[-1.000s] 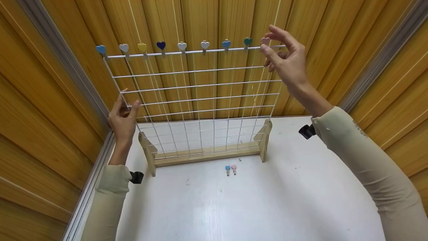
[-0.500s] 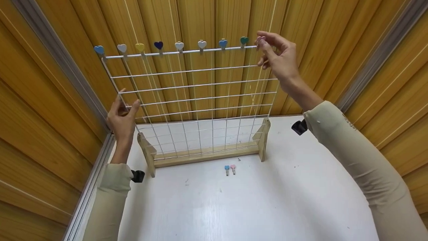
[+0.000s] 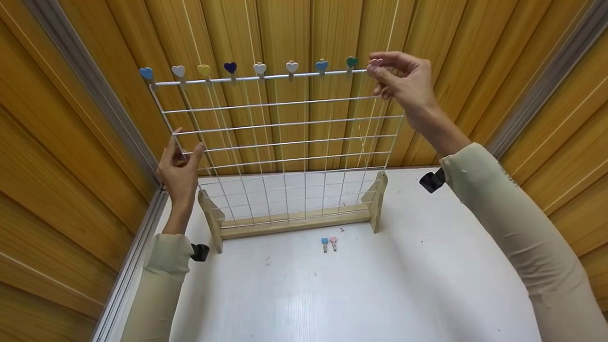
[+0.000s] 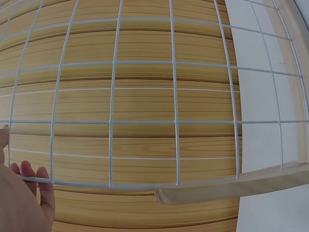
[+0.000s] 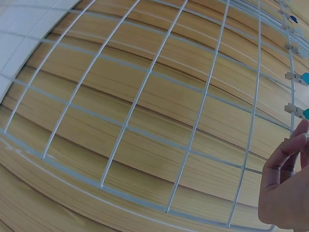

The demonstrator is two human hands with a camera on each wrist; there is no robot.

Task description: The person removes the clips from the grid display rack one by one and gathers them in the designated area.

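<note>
A white wire grid (image 3: 280, 126) stands upright in a wooden base (image 3: 294, 227). My left hand (image 3: 179, 173) holds the grid's left side; in the left wrist view its fingertips (image 4: 42, 176) curl round the edge wire. At the right end of the top wire, my right hand (image 3: 409, 85) pinches a clip with a pink heart (image 3: 376, 62). Its lower part is hidden by my thumb. Along the same wire sit several heart clips, among them a green one (image 3: 352, 61) beside my right hand and a dark blue one (image 3: 230, 67).
Two more heart clips, one blue (image 3: 325, 241) and one pink (image 3: 333, 241), lie on the white table (image 3: 294, 294) in front of the base. Wood-patterned panels (image 3: 57, 142) rise behind and on both sides. Small dark specks dot the tabletop.
The fingers of my right hand have drawn in closer about the pink heart clip, the index finger coming down. My left hand keeps its place on the grid. The head view shifts slightly.
</note>
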